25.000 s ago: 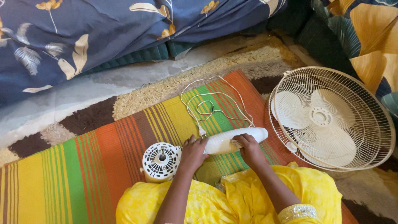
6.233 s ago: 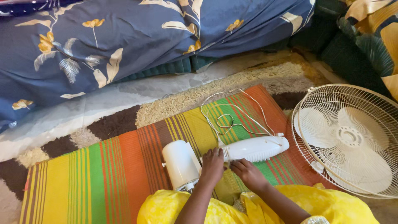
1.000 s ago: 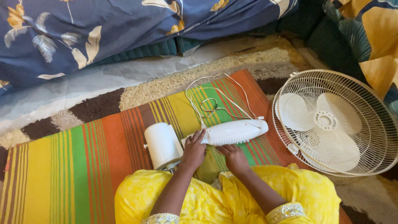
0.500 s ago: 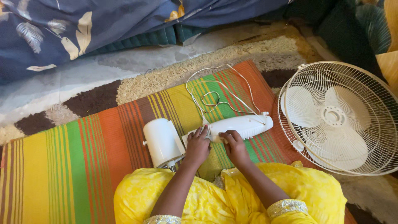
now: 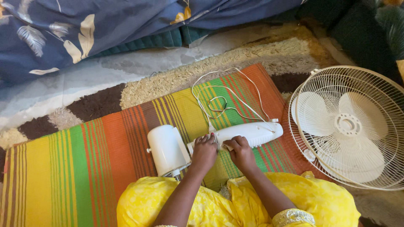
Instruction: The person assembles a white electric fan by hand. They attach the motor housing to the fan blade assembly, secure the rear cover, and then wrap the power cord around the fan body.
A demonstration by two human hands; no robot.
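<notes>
Two hands met on the white fan neck [image 5: 248,133], a long ribbed plastic piece lying across the striped mat [image 5: 84,168] just in front of the person's knees. The left hand [image 5: 204,152] lay curled over the neck's near end, fingers bent on top of it, right beside the round white motor housing [image 5: 167,149]. The right hand [image 5: 240,151] pressed its bent fingers against the neck's lower edge near the middle; whether it pinched anything small there could not be told.

Compared with half a second earlier, both hands had stayed on the same end of the neck and the right one had closed in a little tighter toward the left. A second ago the right hand sat lower, off the neck's edge, and it had since come up onto it. The motor housing lay on its side as before.

A thin white cord [image 5: 223,98] ran from the neck's near end and looped loosely over the mat behind it. To the right, well apart from the hands, the cream fan cage [image 5: 315,92] with its blades lay flat, partly on the mat and partly on the shaggy rug [image 5: 168,84]. Beyond the rug lay a dark blue flowered blanket [image 5: 126,21]. Yellow clothing [image 5: 202,206] covered the person's lap at the bottom edge, hiding the mat's near side.
</notes>
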